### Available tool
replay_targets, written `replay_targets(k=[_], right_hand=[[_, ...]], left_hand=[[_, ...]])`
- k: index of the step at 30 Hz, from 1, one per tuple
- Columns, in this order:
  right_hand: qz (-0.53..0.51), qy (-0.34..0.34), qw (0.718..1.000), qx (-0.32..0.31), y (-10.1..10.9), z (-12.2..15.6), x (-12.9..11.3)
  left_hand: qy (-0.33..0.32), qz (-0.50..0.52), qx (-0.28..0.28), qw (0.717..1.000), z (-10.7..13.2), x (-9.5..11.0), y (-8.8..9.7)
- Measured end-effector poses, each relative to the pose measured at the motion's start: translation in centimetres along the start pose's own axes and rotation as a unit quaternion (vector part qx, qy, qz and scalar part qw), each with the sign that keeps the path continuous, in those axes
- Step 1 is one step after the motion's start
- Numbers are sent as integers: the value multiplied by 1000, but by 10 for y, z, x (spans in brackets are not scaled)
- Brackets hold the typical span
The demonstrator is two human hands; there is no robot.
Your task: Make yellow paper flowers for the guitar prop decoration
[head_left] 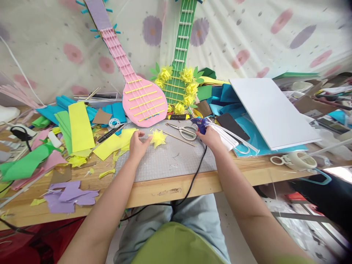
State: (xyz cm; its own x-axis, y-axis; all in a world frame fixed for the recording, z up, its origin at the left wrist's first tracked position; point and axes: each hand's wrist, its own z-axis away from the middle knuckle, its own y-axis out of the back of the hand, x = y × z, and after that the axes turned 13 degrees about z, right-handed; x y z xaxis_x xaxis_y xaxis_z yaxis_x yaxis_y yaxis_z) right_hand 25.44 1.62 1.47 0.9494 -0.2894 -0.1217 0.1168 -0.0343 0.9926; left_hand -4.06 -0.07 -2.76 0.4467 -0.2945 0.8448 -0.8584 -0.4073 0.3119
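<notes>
A yellow crepe-paper flower [158, 138] with pointed petals lies on the grey cutting mat [176, 165]. Just left of it is my left hand [138, 145], thumb apart from the index finger and its tip at the flower's edge. My right hand [210, 137] is closed around a blue glue gun [200, 124], whose black cord [196, 172] runs down over the table edge. Between the hands lie scissors [187, 132] with pale handles and a thin stick [178, 138]. Part of the glue gun is hidden by my fingers.
A pink cardboard instrument [144, 101] and a green one [176, 79] with yellow flowers lean at the back. Coloured paper scraps [79, 128] cover the left side. White boards [272, 113], a dark phone [232, 126] and a tape roll [301, 160] lie right.
</notes>
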Motion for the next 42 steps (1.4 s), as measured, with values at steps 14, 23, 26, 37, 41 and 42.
replay_targets(k=[14, 23, 26, 37, 41, 42], right_hand=[[26, -16, 999, 38, 4, 16, 5], [-201, 137, 969, -46, 12, 34, -32], [-400, 177, 893, -108, -3, 33, -73], [-572, 157, 771, -231, -30, 33, -132], [-568, 176, 775, -214, -34, 33, -135], [-564, 181, 778, -208, -34, 32, -136]], left_hand=[[97, 180, -66, 977, -13, 3, -19], [113, 301, 100, 942, -6, 17, -19], [106, 311, 101, 939, 1, 25, -22], [127, 343, 76, 928, 8, 26, -18], [174, 368, 52, 912, 9, 29, -17], [194, 372, 44, 906, 9, 29, -16]])
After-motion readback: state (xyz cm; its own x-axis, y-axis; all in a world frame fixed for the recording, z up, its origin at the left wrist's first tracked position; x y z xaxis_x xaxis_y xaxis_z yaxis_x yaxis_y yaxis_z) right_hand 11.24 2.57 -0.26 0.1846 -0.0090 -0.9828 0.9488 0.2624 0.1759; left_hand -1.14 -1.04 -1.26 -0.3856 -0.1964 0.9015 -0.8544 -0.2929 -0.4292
